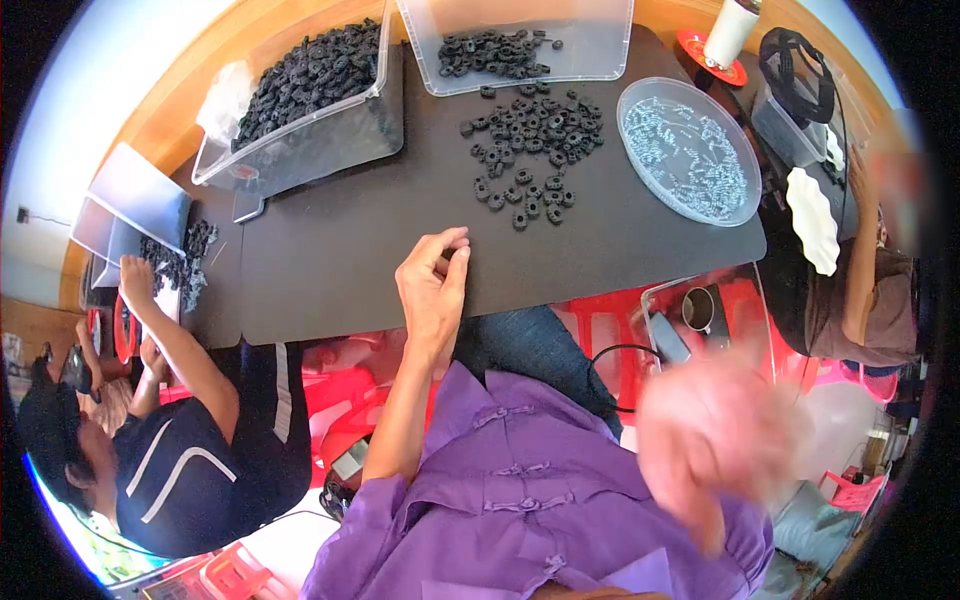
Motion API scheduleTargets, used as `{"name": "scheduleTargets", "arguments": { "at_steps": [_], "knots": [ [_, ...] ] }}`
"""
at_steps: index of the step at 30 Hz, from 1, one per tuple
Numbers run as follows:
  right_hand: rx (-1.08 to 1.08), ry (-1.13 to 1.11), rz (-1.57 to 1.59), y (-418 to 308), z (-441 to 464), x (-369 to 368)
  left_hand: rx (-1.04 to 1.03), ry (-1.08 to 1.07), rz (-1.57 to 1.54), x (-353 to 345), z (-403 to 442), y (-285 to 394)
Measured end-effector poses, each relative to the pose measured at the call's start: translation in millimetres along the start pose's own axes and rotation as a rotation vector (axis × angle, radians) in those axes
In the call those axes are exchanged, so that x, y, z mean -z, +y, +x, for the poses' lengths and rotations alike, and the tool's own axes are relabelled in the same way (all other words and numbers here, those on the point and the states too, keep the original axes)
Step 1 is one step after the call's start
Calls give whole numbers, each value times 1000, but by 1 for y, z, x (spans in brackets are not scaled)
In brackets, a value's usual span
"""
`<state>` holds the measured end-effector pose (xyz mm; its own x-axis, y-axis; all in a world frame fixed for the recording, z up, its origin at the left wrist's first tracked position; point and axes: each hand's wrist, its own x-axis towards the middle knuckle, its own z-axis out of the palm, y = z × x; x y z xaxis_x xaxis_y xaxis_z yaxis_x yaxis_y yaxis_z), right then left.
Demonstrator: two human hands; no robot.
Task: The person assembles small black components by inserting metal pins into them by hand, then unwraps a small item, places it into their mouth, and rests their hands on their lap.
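My left hand [435,285] is over the front part of the dark table [350,250], fingers curled in and thumb close to the forefinger. Whatever it may hold is hidden. Beyond it lies a loose pile of small black plastic parts [540,135], each with a hole. My right hand [710,430] is raised off the table at the lower right, close to the camera and smeared by motion, so its fingers cannot be made out. A round clear tray [745,215] of small shiny pieces [690,155] stands at the table's right end.
A clear bin [320,160] heaped with black parts stands back left. Another clear bin [600,70], tipped toward me, holds more. One co-worker [200,440] sits at left, another person [870,290] at right. A mug [697,310] stands below the table's right edge.
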<state>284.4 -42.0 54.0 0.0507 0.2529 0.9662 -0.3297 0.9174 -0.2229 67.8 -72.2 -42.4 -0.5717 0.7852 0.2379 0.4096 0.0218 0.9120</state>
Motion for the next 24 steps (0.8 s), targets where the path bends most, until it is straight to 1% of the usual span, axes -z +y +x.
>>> {"name": "scheduleTargets", "arguments": {
  "at_steps": [3,4,6,7,10,12,13,15,17,21,23,24],
  "knots": [
    [442,-1,320,-34,46,9,8,-9,44,0,-3,8],
    [440,5,324,-37,55,0,9,-6,51,0,-3,8],
    [554,298,452,-40,71,-24,23,12,66,-1,-3,7],
    [555,301,454,-43,76,-23,21,14,69,-1,-3,7],
    [473,283,303,-57,86,-15,-22,16,101,1,-2,3],
    [416,237,197,-68,94,-4,-75,51,66,-4,-3,-1],
    [391,207,136,-73,99,3,-36,41,32,-5,-1,-1],
    [352,171,18,-80,106,11,-32,42,3,-6,-1,0],
    [356,150,3,-83,108,14,-14,22,122,-1,-3,4],
    [385,70,-83,-86,111,22,-22,9,86,-1,-2,-3],
    [404,13,-115,-87,111,24,-91,48,2,-6,-1,-15],
    [446,41,-96,-86,110,24,-26,19,82,-3,-2,-4]
  ]
}}
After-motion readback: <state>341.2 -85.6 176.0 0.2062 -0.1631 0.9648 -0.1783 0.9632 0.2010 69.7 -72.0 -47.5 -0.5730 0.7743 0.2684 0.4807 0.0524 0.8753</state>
